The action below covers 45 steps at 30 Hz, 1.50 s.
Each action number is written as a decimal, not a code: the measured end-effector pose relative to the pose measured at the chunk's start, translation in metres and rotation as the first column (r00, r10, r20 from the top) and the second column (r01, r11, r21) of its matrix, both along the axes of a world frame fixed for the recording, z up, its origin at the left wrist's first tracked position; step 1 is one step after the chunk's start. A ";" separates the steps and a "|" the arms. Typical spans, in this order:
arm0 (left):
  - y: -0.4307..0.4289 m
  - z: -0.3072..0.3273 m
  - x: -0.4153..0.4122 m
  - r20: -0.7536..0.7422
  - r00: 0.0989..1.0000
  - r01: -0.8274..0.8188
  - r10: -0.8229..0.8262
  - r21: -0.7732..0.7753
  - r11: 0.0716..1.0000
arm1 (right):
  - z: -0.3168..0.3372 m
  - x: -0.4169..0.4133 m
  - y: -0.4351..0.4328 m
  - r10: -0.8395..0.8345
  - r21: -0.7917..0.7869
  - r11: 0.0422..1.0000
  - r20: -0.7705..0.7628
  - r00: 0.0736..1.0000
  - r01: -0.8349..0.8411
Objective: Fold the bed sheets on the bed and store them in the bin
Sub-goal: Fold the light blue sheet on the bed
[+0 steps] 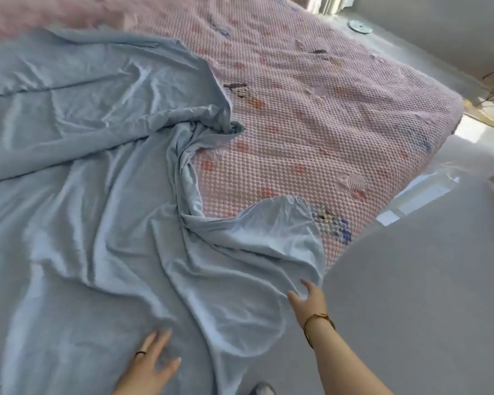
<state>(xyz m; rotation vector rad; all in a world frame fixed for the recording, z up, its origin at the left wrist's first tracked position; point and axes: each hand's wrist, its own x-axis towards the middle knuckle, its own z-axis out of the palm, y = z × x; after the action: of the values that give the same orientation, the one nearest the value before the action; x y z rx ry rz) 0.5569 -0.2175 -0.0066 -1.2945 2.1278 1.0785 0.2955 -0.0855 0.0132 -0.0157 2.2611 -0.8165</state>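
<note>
A light blue bed sheet (pixel 83 181) lies crumpled across the left and near part of the bed, with deep folds running toward the middle. My left hand (pixel 154 357) rests flat on the sheet near the bottom edge, fingers spread, a dark ring on one finger. My right hand (pixel 308 297), with a gold bracelet at the wrist, pinches the sheet's near right edge where it hangs over the bedside. No bin is in view.
A pink bubble-textured cover (pixel 325 115) with small floral prints lies bare over the bed's right half. Glossy pale floor (pixel 428 295) runs along the right of the bed. A grey shoe tip (pixel 261 389) shows at the bottom edge.
</note>
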 end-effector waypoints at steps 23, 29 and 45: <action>0.131 0.057 -0.099 -0.240 0.951 -0.228 0.193 -0.126 0.965 | 0.059 -0.024 0.003 -0.030 -0.409 0.843 0.613 0.790 0.349; 0.156 0.099 -0.147 -0.649 0.743 -0.497 0.165 -0.370 0.785 | 0.133 0.016 0.034 0.239 -0.675 0.656 0.611 0.755 0.338; 0.174 0.131 0.004 -0.614 0.508 -0.793 0.604 -0.059 0.607 | 0.209 -0.004 0.117 -0.096 -0.760 0.642 0.052 0.994 0.101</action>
<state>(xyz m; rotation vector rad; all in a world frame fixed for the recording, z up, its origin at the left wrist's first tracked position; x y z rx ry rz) 0.5606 -0.0431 0.1246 -2.4481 2.2492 1.6036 0.2912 0.0311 0.2220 -0.2856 1.7460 -1.7831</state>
